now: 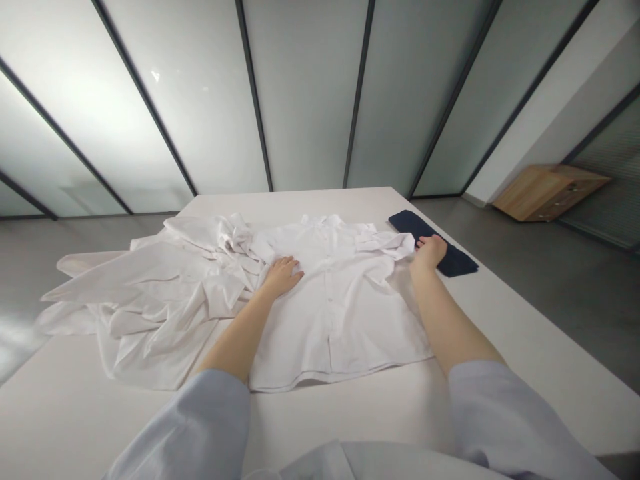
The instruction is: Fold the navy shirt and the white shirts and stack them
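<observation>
A white button-up shirt (345,307) lies spread front side up on the table, collar away from me and hem towards me. My left hand (284,275) rests flat on its left front, fingers stretched out. At the end of the sleeve on the right is my right hand (431,253), its fingers bent in and closed at the sleeve's edge; the grip itself is partly hidden. Just behind that hand lies a folded dark navy cloth (455,259), flat near the table's right edge.
Left of the shirt is a crumpled heap of white, slightly shiny fabric (165,293), partly hanging over the table's left edge. The white table (510,347) ends at a frosted glass partition (305,93). A wooden cabinet (545,190) stands on the floor at right.
</observation>
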`<state>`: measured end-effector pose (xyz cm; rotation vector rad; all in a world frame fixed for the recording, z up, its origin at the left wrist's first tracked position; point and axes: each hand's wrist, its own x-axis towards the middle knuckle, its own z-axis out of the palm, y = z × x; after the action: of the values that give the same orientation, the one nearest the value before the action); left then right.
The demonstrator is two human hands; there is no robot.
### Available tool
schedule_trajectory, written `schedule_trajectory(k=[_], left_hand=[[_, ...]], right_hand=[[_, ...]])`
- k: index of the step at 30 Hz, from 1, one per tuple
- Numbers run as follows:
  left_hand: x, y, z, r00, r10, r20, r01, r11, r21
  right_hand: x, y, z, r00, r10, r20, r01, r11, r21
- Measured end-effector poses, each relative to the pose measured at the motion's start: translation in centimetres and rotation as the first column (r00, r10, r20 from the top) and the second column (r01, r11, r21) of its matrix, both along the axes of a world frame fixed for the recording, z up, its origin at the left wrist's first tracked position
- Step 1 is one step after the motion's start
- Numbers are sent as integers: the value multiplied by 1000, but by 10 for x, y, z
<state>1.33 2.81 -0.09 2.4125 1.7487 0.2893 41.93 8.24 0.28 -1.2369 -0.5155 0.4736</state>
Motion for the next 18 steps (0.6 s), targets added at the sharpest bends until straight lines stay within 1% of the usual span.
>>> schedule_trajectory(k=[1, 2, 3, 4, 5, 6, 7, 8, 9, 10, 11, 12, 13, 14, 15, 16, 18], left_hand=[[3, -2, -1, 999, 15, -41, -16, 1000, -20], [7, -4, -1, 997, 30, -77, -33, 999, -38], [10, -6, -2, 993, 46, -107, -52, 997, -54], [12, -7, -3, 990, 58, -130, -67, 996, -66], [14, -8, -3, 987, 67, -148, -79, 994, -74], [15, -8, -3, 985, 72, -160, -86, 993, -80], [15, -8, -4, 983, 74, -167, -89, 992, -84], [14, -8, -4, 982, 74, -172, -90, 992, -89], [13, -7, -4, 982, 73, -175, -90, 992, -93], [12, -5, -4, 982, 70, -178, -88, 991, -97], [10, -3, -4, 981, 68, -180, -87, 992, -97], [8, -1, -4, 981, 65, -182, -83, 992, -93], [6, 2, -4, 981, 62, -183, -79, 993, -86], [4, 5, -3, 981, 61, -183, -76, 994, -76], [2, 9, -3, 981, 62, -183, -76, 995, -68], [0, 12, -3, 981, 64, -183, -77, 995, -63], [-2, 20, -3, 982, 71, -177, -81, 995, -53]], right_hand=[[-7, 0, 5, 999, -37, 37, 35, 998, 43], [-17, 0, 11, 995, -44, 90, 37, 996, 80], [-30, -1, 17, 987, 8, 160, -23, 995, 93], [-45, -4, 22, 965, 103, 240, -125, 989, 77], [-61, -8, 26, 920, 216, 327, -239, 970, 34], [-76, -13, 28, 847, 327, 418, -346, 938, -32], [-91, -19, 28, 745, 431, 509, -436, 892, -117], [-105, -26, 26, 617, 517, 593, -495, 841, -218], [-116, -33, 22, 475, 575, 666, -510, 797, -324], [-125, -39, 17, 332, 611, 719, -483, 765, -427], [-131, -44, 11, 199, 631, 750, -424, 745, -515], [-134, -47, 4, 83, 639, 765, -350, 737, -578], [-134, -48, -1, -13, 642, 766, -277, 734, -620], [-130, -47, -6, -86, 644, 760, -214, 733, -645], [-125, -45, -11, -137, 645, 751, -170, 732, -660], [-117, -41, -14, -170, 647, 743, -143, 730, -668], [-100, -32, -17, -193, 653, 732, -128, 723, -679]])
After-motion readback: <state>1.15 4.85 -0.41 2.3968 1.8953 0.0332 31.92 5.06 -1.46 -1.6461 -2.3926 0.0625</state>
